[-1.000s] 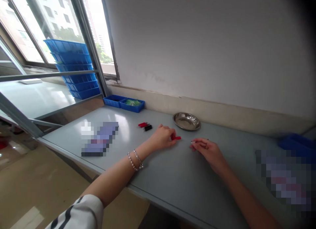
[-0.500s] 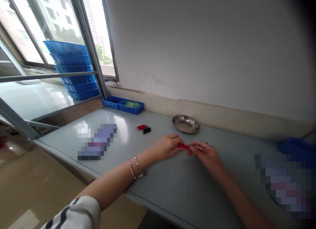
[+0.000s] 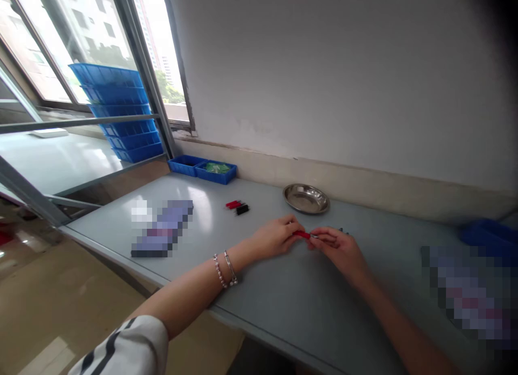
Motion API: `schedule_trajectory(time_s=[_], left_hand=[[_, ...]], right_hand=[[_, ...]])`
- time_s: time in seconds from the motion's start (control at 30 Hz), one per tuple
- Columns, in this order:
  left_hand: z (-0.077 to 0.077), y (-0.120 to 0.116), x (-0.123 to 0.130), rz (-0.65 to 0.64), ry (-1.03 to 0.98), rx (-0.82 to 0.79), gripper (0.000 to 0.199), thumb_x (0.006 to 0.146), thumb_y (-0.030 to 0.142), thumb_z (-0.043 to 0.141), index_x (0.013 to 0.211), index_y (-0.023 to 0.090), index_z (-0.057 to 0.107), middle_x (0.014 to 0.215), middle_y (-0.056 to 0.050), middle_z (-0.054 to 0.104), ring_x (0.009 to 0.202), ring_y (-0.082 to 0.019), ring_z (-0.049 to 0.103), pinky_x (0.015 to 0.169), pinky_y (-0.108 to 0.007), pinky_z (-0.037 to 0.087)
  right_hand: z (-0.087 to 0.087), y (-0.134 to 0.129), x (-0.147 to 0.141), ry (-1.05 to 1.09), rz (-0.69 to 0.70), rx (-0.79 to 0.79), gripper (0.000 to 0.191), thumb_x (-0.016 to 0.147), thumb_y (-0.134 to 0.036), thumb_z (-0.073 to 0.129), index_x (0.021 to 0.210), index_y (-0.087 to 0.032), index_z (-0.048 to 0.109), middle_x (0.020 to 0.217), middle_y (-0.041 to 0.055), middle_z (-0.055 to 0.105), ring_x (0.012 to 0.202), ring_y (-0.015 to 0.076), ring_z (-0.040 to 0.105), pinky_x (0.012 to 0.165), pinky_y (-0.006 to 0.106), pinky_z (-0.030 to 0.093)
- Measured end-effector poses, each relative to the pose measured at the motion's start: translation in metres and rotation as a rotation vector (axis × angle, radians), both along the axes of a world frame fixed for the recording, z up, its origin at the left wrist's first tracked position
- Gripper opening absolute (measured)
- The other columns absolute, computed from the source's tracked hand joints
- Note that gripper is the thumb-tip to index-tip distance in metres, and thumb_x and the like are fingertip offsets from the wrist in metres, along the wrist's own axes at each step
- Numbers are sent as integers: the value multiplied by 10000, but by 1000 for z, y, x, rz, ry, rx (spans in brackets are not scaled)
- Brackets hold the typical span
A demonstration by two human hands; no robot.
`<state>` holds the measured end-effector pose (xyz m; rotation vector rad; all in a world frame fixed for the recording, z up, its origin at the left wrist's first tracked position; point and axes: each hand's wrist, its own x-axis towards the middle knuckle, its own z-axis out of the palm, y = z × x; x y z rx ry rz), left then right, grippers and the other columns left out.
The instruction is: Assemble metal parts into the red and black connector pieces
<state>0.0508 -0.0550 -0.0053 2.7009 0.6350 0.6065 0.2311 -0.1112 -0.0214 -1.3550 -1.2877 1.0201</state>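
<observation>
Over the middle of the grey table [image 3: 283, 305], a small red piece [image 3: 301, 234] is held between my two hands. My left hand [image 3: 278, 236] is closed on its left end. The fingers of my right hand [image 3: 332, 245] pinch a small metallic part [image 3: 314, 236] at its right end. To the left on the table lie several red pieces [image 3: 233, 204] beside black pieces [image 3: 242, 209]. Behind my hands sits a round steel dish [image 3: 306, 198]. Small dark items [image 3: 343, 231] show partly behind my right hand.
Two blue bins [image 3: 186, 165] stand by the wall, the right one [image 3: 220, 175] holding green items. Stacked blue bins [image 3: 127, 113] stand at the left behind a metal frame. Pixelated objects lie at the left [image 3: 164, 229] and right [image 3: 469, 299]. Another blue bin [image 3: 489, 237] is far right.
The view has shifted slightly. The red piece is still between my hands, and the fingers of my right hand have changed their pose a little at its end.
</observation>
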Motion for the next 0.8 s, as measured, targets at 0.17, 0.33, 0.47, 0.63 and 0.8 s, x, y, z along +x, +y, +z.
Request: schedule_trajectory(time_s=[0.17,0.33,0.47,0.63,0.8], left_hand=[[-1,0,1,4,24,16,264,908,262,357,1049,148,548,974,-73,540,810,-127,546,751,-222,434],[-2,1,2,5,68,29,267,912,250,339,1056,152,541,966,-75,555,821,-137,559,742,-224,435],[-2,2,2,0,105,51,239,899,221,359,1045,145,532,936,-74,574,812,-151,564,717,-233,430],[-3,2,2,-1,132,42,210,892,208,369,1019,151,526,909,-73,585,793,-157,568,694,-240,425],[-4,2,2,3,129,47,200,880,176,374,1012,149,522,909,-73,594,798,-156,571,694,-237,419]], right_hand=[[-3,0,-1,-49,-18,33,281,610,-414,654,762,-189,582,650,38,675,650,183,645,644,298,501],[-6,-1,-1,-171,-19,103,238,666,-400,612,772,-188,601,677,45,674,666,186,638,641,310,503],[-11,0,1,-300,1,160,202,710,-357,576,819,-195,628,788,57,686,727,194,637,683,331,501],[-16,1,4,-408,16,216,192,733,-340,546,844,-213,638,844,55,691,762,200,634,665,329,498],[-15,0,3,-458,-7,237,177,740,-336,539,824,-217,641,819,46,694,735,192,636,657,314,495]])
